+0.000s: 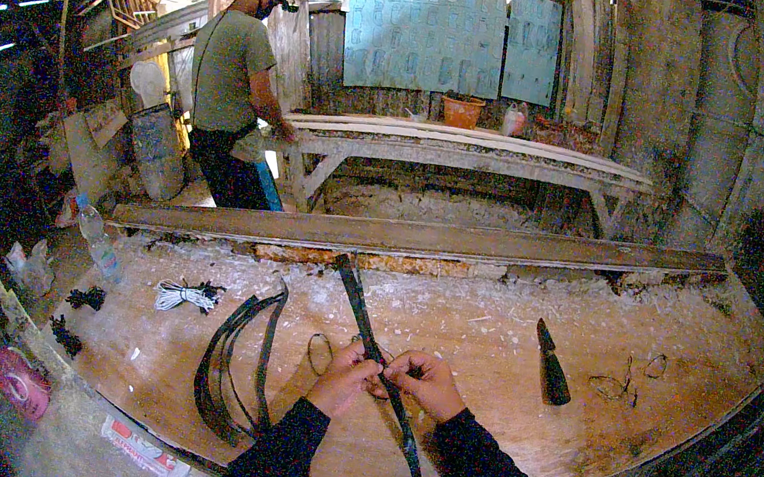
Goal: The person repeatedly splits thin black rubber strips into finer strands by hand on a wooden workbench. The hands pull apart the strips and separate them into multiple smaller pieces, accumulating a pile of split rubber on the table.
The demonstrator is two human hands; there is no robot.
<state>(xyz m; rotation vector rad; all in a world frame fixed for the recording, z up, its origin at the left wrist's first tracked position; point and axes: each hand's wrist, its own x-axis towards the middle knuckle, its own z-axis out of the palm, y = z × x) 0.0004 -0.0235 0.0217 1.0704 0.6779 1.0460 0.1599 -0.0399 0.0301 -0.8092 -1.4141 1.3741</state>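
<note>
A long, flat black strip (pixel 357 296) slants across the front middle of the wooden table, its far end pointing away from me. My left hand (pixel 344 377) is closed around the strip near its middle. Pinched at the same spot, my right hand (pixel 425 383) meets the strip from the other side, thumb and fingers together. A thin loop (pixel 319 353) of cord or wire shows beside my left hand; whether it joins the strip is hidden. Left of my hands lies a bundle of curved black strips (pixel 230 364). To the right rests a black-handled knife (pixel 552 368).
On the worktable (pixel 472 430) lie a white cord bundle (pixel 186 295), thin wire loops (pixel 612 384) and small black bundles (pixel 85 297). A long board (pixel 422 237) runs along the far edge. A plastic bottle (pixel 98 238) stands left. Beyond, a person (pixel 233 78) stands beside a bench (pixel 475 144).
</note>
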